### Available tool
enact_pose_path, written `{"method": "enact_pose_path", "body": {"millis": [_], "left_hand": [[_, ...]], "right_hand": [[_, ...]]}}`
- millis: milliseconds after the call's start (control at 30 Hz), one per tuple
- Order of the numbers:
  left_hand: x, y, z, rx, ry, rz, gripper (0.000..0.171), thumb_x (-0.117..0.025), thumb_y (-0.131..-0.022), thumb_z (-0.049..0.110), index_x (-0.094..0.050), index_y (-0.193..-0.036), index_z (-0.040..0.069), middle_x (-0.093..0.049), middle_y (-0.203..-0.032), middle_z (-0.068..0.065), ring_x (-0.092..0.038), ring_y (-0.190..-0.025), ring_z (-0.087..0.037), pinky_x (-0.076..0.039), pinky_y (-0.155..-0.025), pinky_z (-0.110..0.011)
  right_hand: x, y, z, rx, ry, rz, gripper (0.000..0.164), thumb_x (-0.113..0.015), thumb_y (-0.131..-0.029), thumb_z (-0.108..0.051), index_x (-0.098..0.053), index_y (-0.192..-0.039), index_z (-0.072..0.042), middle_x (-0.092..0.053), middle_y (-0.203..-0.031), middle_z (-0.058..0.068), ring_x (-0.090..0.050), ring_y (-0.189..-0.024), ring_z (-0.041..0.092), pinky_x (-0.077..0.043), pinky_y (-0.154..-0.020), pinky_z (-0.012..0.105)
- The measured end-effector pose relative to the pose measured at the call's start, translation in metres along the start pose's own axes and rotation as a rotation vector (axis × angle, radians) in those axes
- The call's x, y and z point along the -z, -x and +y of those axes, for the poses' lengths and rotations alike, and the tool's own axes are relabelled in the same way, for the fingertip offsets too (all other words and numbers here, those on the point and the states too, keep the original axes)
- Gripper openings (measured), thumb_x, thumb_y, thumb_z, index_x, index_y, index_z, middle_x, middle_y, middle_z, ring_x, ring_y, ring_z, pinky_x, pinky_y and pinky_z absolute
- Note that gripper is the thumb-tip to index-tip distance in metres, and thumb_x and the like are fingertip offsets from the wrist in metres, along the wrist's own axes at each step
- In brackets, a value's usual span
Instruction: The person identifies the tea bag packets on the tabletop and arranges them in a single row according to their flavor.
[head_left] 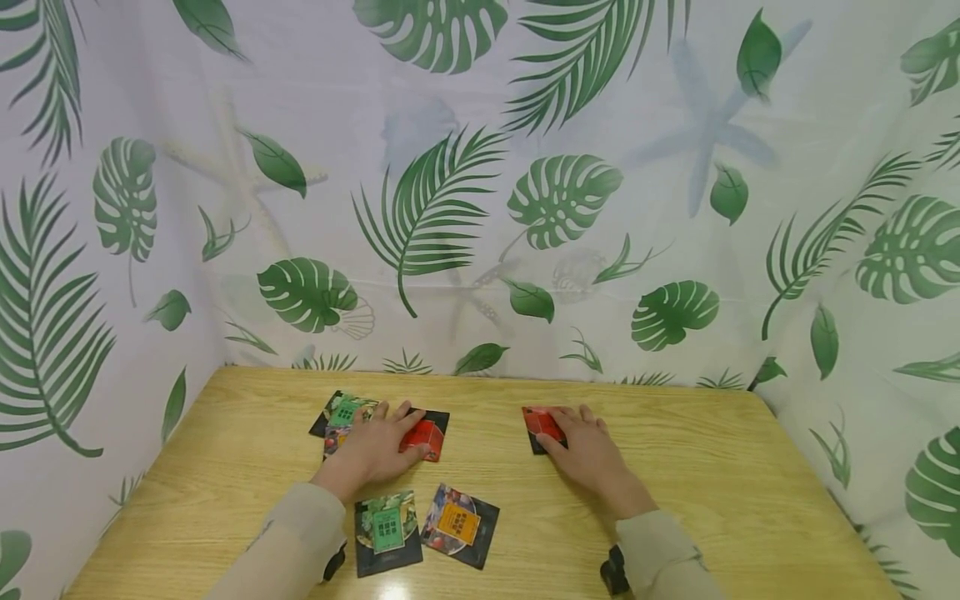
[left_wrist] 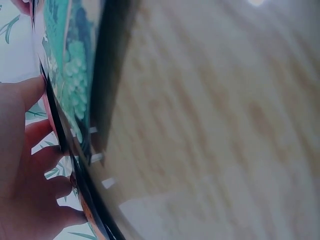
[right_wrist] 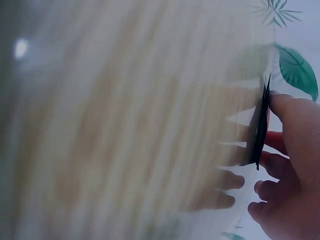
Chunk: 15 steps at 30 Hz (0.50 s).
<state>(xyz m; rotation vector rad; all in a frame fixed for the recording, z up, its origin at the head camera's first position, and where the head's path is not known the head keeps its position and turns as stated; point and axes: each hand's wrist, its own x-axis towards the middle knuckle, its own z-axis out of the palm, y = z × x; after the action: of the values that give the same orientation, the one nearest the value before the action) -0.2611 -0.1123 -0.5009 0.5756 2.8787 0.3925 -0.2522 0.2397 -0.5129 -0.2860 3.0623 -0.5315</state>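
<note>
My left hand (head_left: 378,446) lies with spread fingers over several flat packets at the table's left. Beside its thumb shows a black-and-red packet (head_left: 429,437); by its other side are a green-labelled packet (head_left: 337,410) and a partly hidden packet (head_left: 332,440). On the right, my right hand (head_left: 592,454) rests its fingers on another red packet (head_left: 538,421), covering part of it. In the right wrist view this packet (right_wrist: 262,127) appears edge-on, under the fingers (right_wrist: 275,162). The left wrist view shows the left hand (left_wrist: 22,160) touching packets along the tabletop.
Nearer the person, a packet with a green label (head_left: 388,532) lies beside one with an orange label (head_left: 460,525). The wooden table (head_left: 720,500) meets a leaf-patterned cloth (head_left: 480,208) at its back and sides.
</note>
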Motion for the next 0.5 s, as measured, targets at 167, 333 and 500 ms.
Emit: {"method": "enact_pose_path", "body": {"millis": [167, 333, 500], "left_hand": [[-0.001, 0.000, 0.000, -0.003, -0.010, -0.005, 0.069, -0.052, -0.106, 0.056, -0.042, -0.164, 0.020, -0.034, -0.172, -0.012, -0.028, -0.158, -0.050, -0.020, -0.122, -0.078], [-0.003, 0.000, -0.002, -0.005, -0.007, 0.003, 0.069, -0.053, -0.106, 0.056, -0.043, -0.163, 0.020, -0.035, -0.172, -0.013, -0.028, -0.157, -0.051, -0.020, -0.122, -0.078], [0.000, 0.001, 0.000, -0.002, 0.004, 0.002, 0.068, -0.054, -0.106, 0.055, -0.043, -0.163, 0.019, -0.035, -0.171, -0.013, -0.028, -0.157, -0.051, -0.021, -0.121, -0.078]], "right_hand": [[0.003, 0.001, 0.007, -0.010, 0.003, 0.001, 0.064, -0.057, -0.108, -0.043, -0.049, -0.156, -0.001, -0.047, -0.161, 0.026, -0.027, -0.155, 0.056, -0.025, -0.125, 0.070], [0.006, 0.003, 0.014, -0.011, 0.017, 0.006, 0.064, -0.056, -0.108, -0.042, -0.050, -0.155, 0.002, -0.047, -0.159, 0.028, -0.028, -0.154, 0.057, -0.026, -0.124, 0.071], [0.009, 0.003, 0.020, 0.001, 0.032, 0.018, 0.064, -0.056, -0.108, -0.043, -0.050, -0.154, 0.002, -0.048, -0.158, 0.028, -0.031, -0.152, 0.059, -0.027, -0.122, 0.073]]}}
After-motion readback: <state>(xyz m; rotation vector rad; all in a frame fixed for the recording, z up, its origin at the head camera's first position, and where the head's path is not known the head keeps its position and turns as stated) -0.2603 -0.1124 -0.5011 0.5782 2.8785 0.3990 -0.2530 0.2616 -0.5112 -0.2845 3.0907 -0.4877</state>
